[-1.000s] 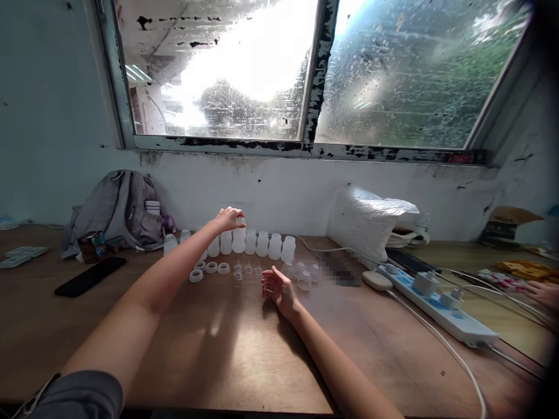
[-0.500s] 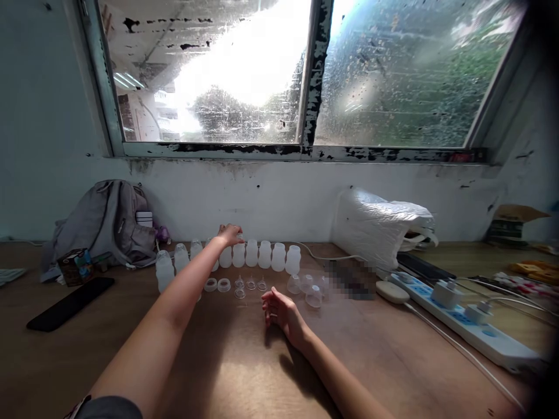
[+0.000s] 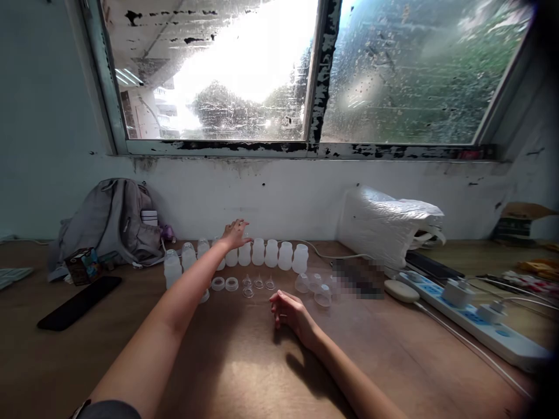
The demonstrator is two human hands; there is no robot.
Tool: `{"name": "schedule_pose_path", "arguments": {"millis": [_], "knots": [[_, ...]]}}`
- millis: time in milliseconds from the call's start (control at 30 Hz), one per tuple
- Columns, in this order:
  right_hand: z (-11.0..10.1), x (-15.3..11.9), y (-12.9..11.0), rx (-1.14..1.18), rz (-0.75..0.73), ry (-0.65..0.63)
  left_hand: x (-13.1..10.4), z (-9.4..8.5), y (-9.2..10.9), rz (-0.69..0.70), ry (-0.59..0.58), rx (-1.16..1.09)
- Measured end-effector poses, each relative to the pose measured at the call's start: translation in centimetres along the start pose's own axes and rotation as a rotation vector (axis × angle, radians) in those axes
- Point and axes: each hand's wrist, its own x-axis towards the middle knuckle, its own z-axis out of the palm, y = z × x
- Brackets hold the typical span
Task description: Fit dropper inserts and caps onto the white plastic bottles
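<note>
A row of frosted baby bottles stands along the back of the table, some at the left end with clear caps on. My left hand is over the middle of this row, fingers spread and nothing seen in them; the hand and forearm cover part of the row. In front lie white screw rings and clear bottle nipples. Just right of the nipples, my right hand hovers low over the table, loosely curled with no object visible in it. Clear dome caps lie beyond it to the right.
A grey backpack, a small box and a black phone are at left. On the right are a silver padded bag, a white power strip with cables, and a white oval device. A window wall rises behind.
My left hand's fingers have lifted and spread apart above the bottles, where they were bent down over them. The right hand keeps nearly the same pose. The view has shifted slightly.
</note>
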Motion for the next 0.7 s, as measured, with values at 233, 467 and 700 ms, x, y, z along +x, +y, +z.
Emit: {"name": "schedule_pose_path", "arguments": {"millis": [233,467,700], "knots": [[0.3,0.0,0.9,-0.330,-0.133,0.063,-7.1,-3.6,1.7,0.198,0.258,-0.148],[1.9,2.4,2.2,-1.015,-0.510,0.205,-19.3,-3.4,0.9,-0.078,0.006,-0.040],[3.6,6.4,2.9,-1.285,-0.271,0.331,-21.7,-0.1,-2.1,-0.290,-0.082,-0.017]]}}
